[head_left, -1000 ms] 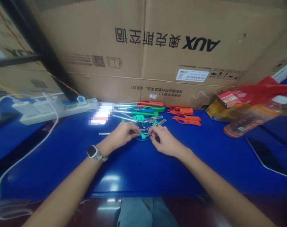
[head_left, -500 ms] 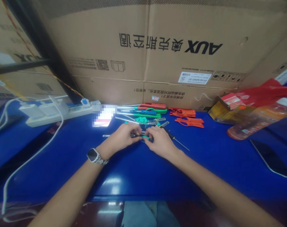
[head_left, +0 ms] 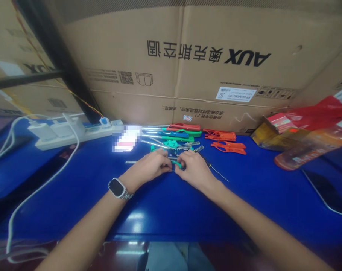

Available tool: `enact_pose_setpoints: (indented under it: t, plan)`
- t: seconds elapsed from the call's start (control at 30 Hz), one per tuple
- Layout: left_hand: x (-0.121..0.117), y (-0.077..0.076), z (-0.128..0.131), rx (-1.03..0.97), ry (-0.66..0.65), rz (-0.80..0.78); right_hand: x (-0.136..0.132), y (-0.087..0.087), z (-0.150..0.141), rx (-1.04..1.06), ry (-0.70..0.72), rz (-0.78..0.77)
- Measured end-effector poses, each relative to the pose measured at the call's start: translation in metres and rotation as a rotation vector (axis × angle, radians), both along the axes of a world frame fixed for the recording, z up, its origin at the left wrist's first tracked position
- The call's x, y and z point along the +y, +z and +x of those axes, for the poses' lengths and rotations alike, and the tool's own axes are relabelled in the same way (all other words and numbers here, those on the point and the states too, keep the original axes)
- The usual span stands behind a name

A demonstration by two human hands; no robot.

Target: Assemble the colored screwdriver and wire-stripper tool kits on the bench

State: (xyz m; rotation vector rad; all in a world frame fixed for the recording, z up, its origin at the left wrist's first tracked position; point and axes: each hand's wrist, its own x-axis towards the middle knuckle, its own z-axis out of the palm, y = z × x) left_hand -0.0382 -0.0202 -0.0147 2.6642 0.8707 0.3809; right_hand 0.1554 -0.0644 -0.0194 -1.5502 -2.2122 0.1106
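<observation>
My left hand (head_left: 151, 164) is closed, thumb and fingertips pinched together low over the blue table; what lies in them is hidden. A metal tube (head_left: 130, 162) sticks out to the left from behind it. Close beside it, my right hand (head_left: 195, 168) is closed on a small green plastic piece (head_left: 177, 164), which shows between the two hands. Partly under the right hand lies a screwdriver with a thin shaft (head_left: 220, 174). Just beyond the fingers are a clump of teal plastic parts (head_left: 171, 143) and clear plastic pieces (head_left: 191, 145).
Long-necked lighters with a red handle (head_left: 184, 127) and a green handle (head_left: 180, 139) lie behind the hands. Orange plastic handle parts (head_left: 228, 146) lie right of them. A drink bottle (head_left: 306, 152), power strip (head_left: 58, 139), bright phone (head_left: 127, 139) and cardboard box (head_left: 204, 79) surround the work.
The view has shifted slightly, so everything sits a little further right. My left fingertips have curled lower beside the green piece, and the dark item seen between them earlier is now hidden.
</observation>
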Motion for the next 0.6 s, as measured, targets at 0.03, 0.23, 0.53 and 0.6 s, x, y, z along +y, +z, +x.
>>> enact_pose_setpoints:
  t: [0.03, 0.23, 0.53, 0.6]
  plan:
    - [0.000, 0.000, 0.000, -0.004, -0.003, -0.001, -0.001, 0.002, -0.001, -0.043, -0.004, 0.000]
    - [0.002, -0.001, 0.000, -0.009, -0.011, 0.015, -0.011, 0.010, -0.007, -0.231, -0.009, 0.025]
    - [0.002, -0.004, 0.000, -0.052, -0.012, -0.010, -0.015, 0.012, -0.007, -0.294, -0.019, -0.005]
    - [0.002, -0.003, 0.000, -0.060, -0.013, -0.012, -0.015, 0.013, -0.011, -0.308, -0.029, -0.018]
